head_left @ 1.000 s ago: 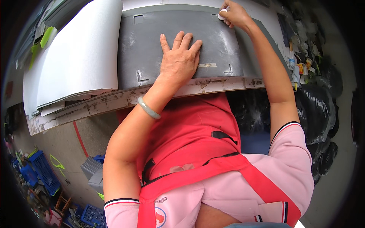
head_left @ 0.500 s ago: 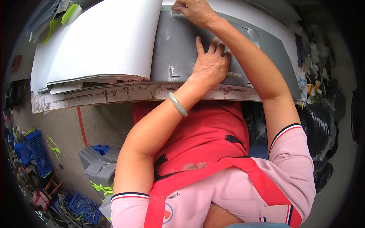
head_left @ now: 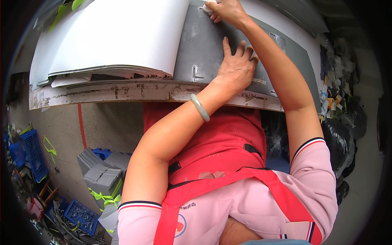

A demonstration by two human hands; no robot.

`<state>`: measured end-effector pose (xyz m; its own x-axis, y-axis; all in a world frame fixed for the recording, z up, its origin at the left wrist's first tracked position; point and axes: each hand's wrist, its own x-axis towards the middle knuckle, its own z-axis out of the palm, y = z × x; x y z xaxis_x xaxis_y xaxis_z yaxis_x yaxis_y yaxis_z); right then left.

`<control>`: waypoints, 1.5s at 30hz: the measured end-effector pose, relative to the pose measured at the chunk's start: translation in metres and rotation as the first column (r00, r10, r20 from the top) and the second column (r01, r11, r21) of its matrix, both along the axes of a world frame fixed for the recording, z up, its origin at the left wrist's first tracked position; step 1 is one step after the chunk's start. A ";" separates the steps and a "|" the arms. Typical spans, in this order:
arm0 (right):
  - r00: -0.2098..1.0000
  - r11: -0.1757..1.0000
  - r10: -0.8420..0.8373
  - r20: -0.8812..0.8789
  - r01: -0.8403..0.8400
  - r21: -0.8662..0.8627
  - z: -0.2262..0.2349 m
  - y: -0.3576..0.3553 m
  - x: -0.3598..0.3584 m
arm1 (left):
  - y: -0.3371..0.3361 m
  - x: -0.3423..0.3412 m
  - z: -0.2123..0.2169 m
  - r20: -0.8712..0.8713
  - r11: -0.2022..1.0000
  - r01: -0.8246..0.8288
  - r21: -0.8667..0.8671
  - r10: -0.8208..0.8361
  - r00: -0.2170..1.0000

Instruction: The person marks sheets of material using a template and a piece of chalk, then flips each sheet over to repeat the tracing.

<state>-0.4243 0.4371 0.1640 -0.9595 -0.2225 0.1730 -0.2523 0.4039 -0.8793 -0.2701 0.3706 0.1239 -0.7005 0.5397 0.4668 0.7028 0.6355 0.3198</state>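
Observation:
A dark grey board (head_left: 204,45) with slots and L-shaped cuts lies flat on the white-topped table. My left hand (head_left: 237,70) rests on it, palm down, fingers spread. At the board's far edge, my right hand (head_left: 227,11) pinches a small whitish piece (head_left: 209,7) against the grey surface, beside a cut corner. What kind of piece it is I cannot make out, since the fingers partly cover it. To the left of the board, large white sheets (head_left: 114,36) are stacked, with their near edges curling up.
The table's worn front edge (head_left: 134,90) runs before my apron. Bundled grey pieces (head_left: 100,173) tied with green strips stand on the floor at left, near blue crates (head_left: 34,155). Black plastic bags (head_left: 341,141) and bagged odds and ends crowd the right side.
My right hand has shifted slightly nearer along the board's far edge, and more of the whitish piece shows. The left hand stays flat on the board. The whole view has shifted a little.

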 end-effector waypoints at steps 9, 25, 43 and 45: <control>0.931 0.970 -0.240 0.274 0.220 0.102 0.018 -0.028 0.000 | 0.001 0.000 0.004 -0.010 0.999 0.028 0.018 -0.028 1.000; 0.907 0.875 0.032 0.419 -0.228 0.427 0.054 -0.058 0.145 | -0.008 0.000 -0.001 -0.091 0.999 0.022 -0.046 -0.026 0.995; 0.971 0.590 0.225 -0.083 -0.068 0.804 0.040 -0.055 0.178 | -0.002 0.000 0.002 0.014 0.990 -0.032 -0.134 0.034 0.999; 0.979 0.424 0.153 -0.133 0.056 0.904 0.050 -0.056 0.180 | -0.003 -0.002 0.001 0.037 0.997 -0.035 -0.072 0.037 0.999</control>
